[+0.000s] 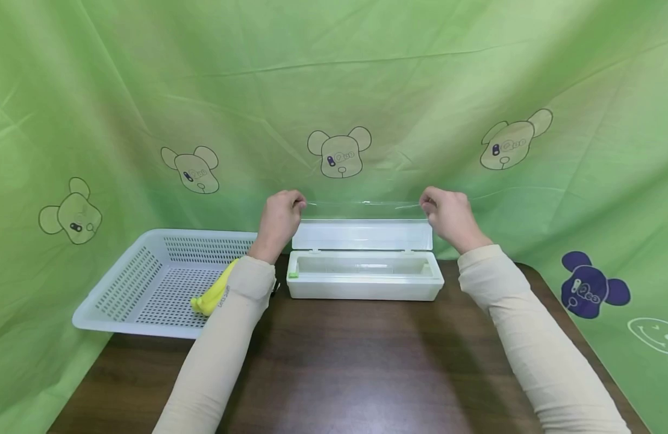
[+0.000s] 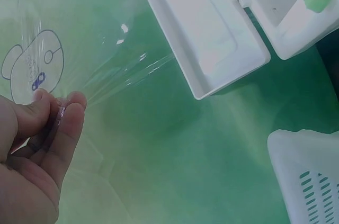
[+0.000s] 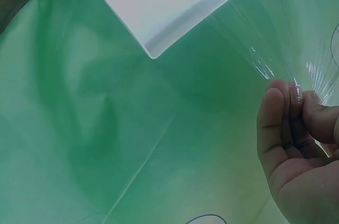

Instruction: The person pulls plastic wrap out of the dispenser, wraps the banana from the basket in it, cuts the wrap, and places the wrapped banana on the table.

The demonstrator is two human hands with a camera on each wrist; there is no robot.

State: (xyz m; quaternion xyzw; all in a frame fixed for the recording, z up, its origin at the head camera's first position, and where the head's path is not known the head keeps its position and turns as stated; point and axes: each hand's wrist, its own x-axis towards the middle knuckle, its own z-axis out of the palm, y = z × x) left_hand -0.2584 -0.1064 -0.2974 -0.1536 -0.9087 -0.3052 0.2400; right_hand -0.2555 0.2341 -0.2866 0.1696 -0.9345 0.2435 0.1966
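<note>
A clear sheet of plastic wrap (image 1: 366,204) stretches between both hands, above the raised lid of a white wrap dispenser box (image 1: 366,289). My left hand (image 1: 282,217) pinches one corner between thumb and fingers; in the left wrist view creases fan out from the fingertips toward the lid (image 2: 201,33). The opposite corner is pinched by my right hand (image 1: 450,218), and the right wrist view shows the film (image 3: 265,68) gathered at its fingertips. The box stands with its lid tipped back, a small green piece (image 1: 293,275) at the left end of its front edge.
Left of the box, a white perforated basket (image 1: 117,328) holds yellow bananas (image 1: 211,295), partly hidden by the left forearm. Everything stands on a dark brown table (image 1: 344,361). A green curtain (image 1: 420,90) with printed bear heads hangs right behind.
</note>
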